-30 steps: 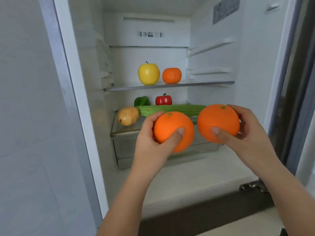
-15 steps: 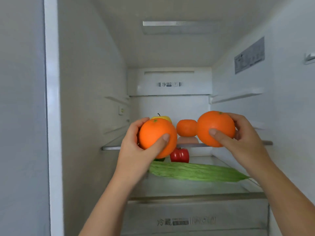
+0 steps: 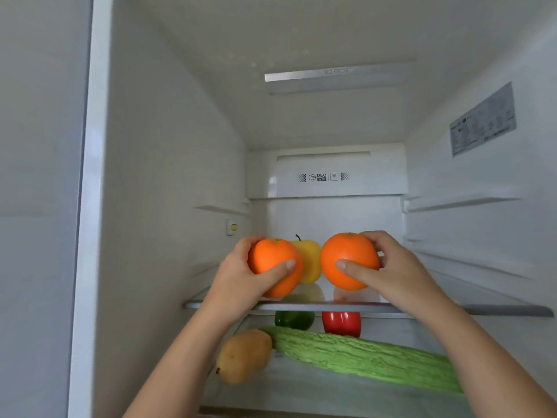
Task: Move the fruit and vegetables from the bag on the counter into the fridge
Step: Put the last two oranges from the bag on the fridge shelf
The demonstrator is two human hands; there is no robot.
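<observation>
My left hand [image 3: 241, 276] grips an orange [image 3: 272, 262] and my right hand [image 3: 391, 267] grips a second orange [image 3: 346, 256]. Both oranges hover just over the front of the fridge's glass shelf [image 3: 497, 310]. Between them, further back on that shelf, stands a yellow apple [image 3: 310, 260]. An orange seen earlier on the shelf is hidden behind my right hand's orange. The bag and counter are out of view.
On the lower shelf lie a long green bitter gourd [image 3: 361, 354], a potato [image 3: 244, 356], a green pepper [image 3: 294, 319] and a red pepper [image 3: 342, 322]. White fridge walls with shelf rails [image 3: 464, 203] close in on both sides; the shelf's right part is bare.
Both hands have carried their oranges forward and up into the fridge, to shelf level. My view has moved closer and tilted up, so the lower shelf's potato shows again.
</observation>
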